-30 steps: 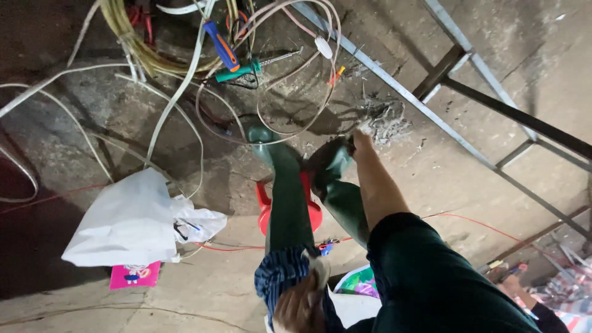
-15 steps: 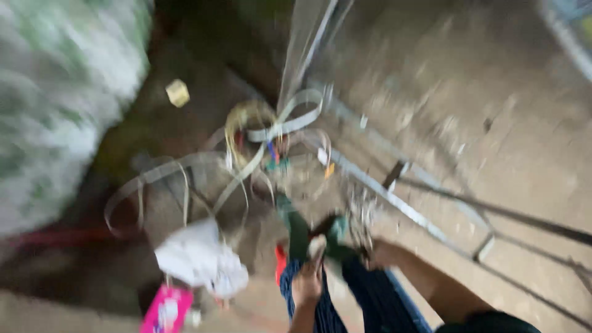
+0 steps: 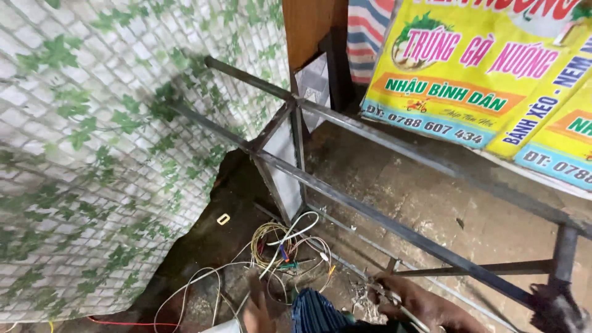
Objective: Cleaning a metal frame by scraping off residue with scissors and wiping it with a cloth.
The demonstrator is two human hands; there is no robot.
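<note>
The right hand [image 3: 425, 303] is closed around a thin grey metal rod [image 3: 412, 316], whose long axis runs toward the lower right, beside the dark steel frame [image 3: 370, 216]; the left hand [image 3: 256, 314] is nearer the tangle of white and coloured wires [image 3: 277, 253] on the concrete floor [image 3: 431, 191], its grip I cannot tell.

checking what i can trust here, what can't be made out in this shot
- Left hand: head view, blurred and cut by the bottom edge; grip unclear.
- Right hand: partly cut by the bottom edge; whatever it touches is too small to tell.
- Wires: ends lost in the tangle.
</note>
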